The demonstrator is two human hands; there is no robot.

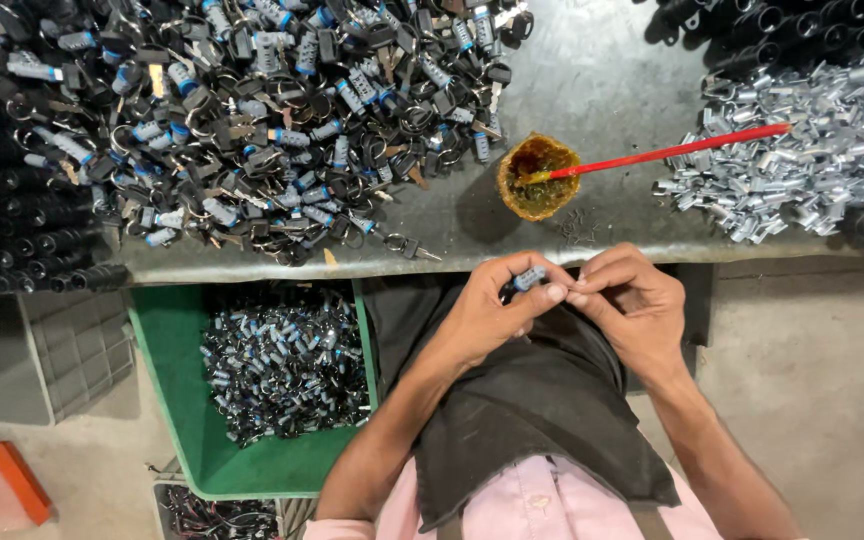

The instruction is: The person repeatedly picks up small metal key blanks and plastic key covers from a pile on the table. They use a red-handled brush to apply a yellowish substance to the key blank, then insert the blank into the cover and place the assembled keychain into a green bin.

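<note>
My left hand (492, 305) and my right hand (627, 300) meet just below the grey table's front edge (552, 250), over a black cloth (537, 395) on my lap. The left hand's fingers pinch a small lock cylinder (529, 279) with a blue-grey band. My right hand's fingertips touch the same piece from the right. Whether a key is in it is hidden by the fingers.
A large heap of keys and small locks (252, 110) covers the table's left. A small brown bowl of amber grease (537, 178) holds a red stick (672, 152). Silver metal parts (812, 150) lie at right. A green crate (177, 400) of finished locks stands below left.
</note>
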